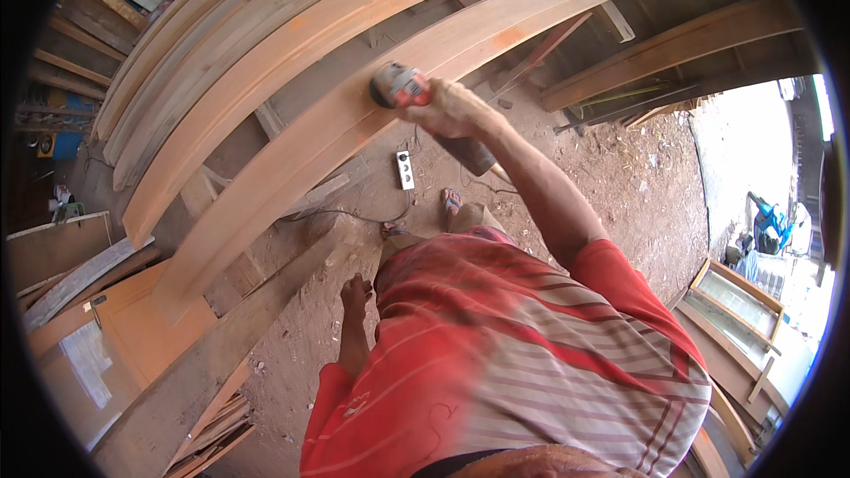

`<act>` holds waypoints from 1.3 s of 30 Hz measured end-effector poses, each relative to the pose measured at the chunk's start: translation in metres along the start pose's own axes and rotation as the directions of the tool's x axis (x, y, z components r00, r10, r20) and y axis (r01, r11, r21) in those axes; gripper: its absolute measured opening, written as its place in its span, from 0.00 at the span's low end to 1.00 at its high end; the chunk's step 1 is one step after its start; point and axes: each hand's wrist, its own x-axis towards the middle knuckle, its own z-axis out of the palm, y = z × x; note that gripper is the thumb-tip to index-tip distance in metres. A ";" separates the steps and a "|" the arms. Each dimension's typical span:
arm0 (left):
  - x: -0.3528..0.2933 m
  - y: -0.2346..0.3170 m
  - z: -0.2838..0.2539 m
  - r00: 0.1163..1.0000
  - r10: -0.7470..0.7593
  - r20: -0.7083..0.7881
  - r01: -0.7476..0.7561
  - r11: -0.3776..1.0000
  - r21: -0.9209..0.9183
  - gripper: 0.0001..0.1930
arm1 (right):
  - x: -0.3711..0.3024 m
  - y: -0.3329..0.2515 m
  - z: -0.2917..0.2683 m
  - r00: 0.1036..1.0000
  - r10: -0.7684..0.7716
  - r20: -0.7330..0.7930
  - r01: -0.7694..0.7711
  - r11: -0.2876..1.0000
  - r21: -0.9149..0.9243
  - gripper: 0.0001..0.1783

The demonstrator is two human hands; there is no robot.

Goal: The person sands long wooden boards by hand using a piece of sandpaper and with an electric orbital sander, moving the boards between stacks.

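My right hand (453,110) is closed around a red and dark power sander (405,87). Its round head rests on the top face of a long curved wooden beam (301,134), near the beam's middle. A dark cylindrical part of the tool (467,154) sticks out below my hand. My left hand (356,290) hangs low at my side, apart from the beam, its fingers loosely bent and apparently holding nothing.
Several more curved beams (239,71) lie beyond this one. A white power strip (405,170) and a dark cable (341,212) are on the dirt floor near my feet. Planks (221,354) lean at the left; a framed glass panel (733,303) stands at the right.
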 end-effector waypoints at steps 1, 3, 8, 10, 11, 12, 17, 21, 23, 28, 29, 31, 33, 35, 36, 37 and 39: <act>0.009 0.008 0.005 0.999 0.034 0.001 -0.034 0.999 0.008 0.22 | 0.000 -0.003 0.006 0.998 -0.051 0.025 0.051 0.999 -0.008 0.29; 0.019 0.036 0.010 0.997 0.075 -0.004 -0.075 0.997 -0.012 0.21 | 0.001 0.002 0.000 1.000 -0.027 0.005 0.027 0.999 -0.033 0.29; 0.027 0.053 0.000 0.989 0.027 -0.149 -0.043 0.993 -0.107 0.19 | -0.002 0.061 -0.100 0.964 0.229 -0.137 -0.216 0.971 0.102 0.29; 0.036 0.031 -0.001 0.983 -0.032 -0.182 0.001 0.986 -0.168 0.19 | 0.012 0.140 -0.155 0.928 0.281 -0.246 -0.254 0.958 0.134 0.29; 0.040 0.012 0.004 0.984 -0.039 -0.176 0.011 0.988 -0.154 0.19 | 0.018 0.170 -0.191 0.919 0.241 -0.312 -0.215 0.970 0.116 0.29; 0.040 -0.004 0.005 0.984 -0.048 -0.174 0.026 0.992 -0.125 0.19 | 0.024 0.195 -0.221 0.908 0.252 -0.335 -0.212 0.966 0.150 0.30; 0.011 0.020 0.080 0.993 0.116 -0.012 -0.104 0.926 0.363 0.20 | 0.065 0.279 -0.325 0.806 0.364 -0.467 -0.258 0.926 0.276 0.34; -0.008 0.068 0.118 0.990 0.131 -0.062 -0.111 0.961 0.252 0.24 | 0.073 0.297 -0.347 0.778 0.371 -0.506 -0.225 0.918 0.327 0.36; -0.017 0.081 0.134 0.994 0.077 -0.079 -0.072 0.995 0.062 0.25 | 0.082 0.275 -0.334 0.857 0.300 -0.419 -0.238 0.952 0.194 0.35; -0.007 0.141 0.149 0.993 0.118 0.000 -0.118 0.993 0.002 0.28 | 0.083 0.149 -0.221 0.975 0.044 -0.216 -0.032 0.998 0.058 0.33; -0.007 0.167 0.152 0.965 0.249 0.088 -0.253 0.967 0.042 0.28 | 0.085 0.136 -0.202 0.985 0.029 -0.168 -0.020 0.998 0.059 0.33; -0.010 0.195 0.150 0.947 0.321 0.027 -0.321 0.947 -0.004 0.28 | 0.088 0.104 -0.166 0.997 -0.024 -0.067 0.027 0.998 0.050 0.32; -0.026 0.224 0.148 0.941 0.336 -0.036 -0.336 0.916 -0.218 0.28 | 0.091 0.075 -0.130 0.998 -0.057 -0.025 0.057 0.998 0.023 0.31; -0.039 0.222 0.134 0.943 0.329 -0.044 -0.326 0.891 -0.316 0.27 | 0.082 0.035 -0.096 0.991 -0.135 -0.001 0.135 0.991 0.012 0.28; -0.044 0.223 0.125 0.942 0.333 -0.040 -0.325 0.876 -0.356 0.26 | 0.080 0.017 -0.077 0.982 -0.183 0.034 0.183 0.983 0.017 0.28; -0.050 0.221 0.118 0.938 0.346 0.003 -0.324 0.881 -0.346 0.26 | 0.077 0.002 -0.060 0.972 -0.225 0.066 0.224 0.974 0.024 0.27; -0.061 0.219 0.099 0.925 0.367 0.101 -0.323 0.898 -0.299 0.26 | 0.076 -0.028 -0.020 0.958 -0.256 0.131 0.260 0.966 -0.010 0.27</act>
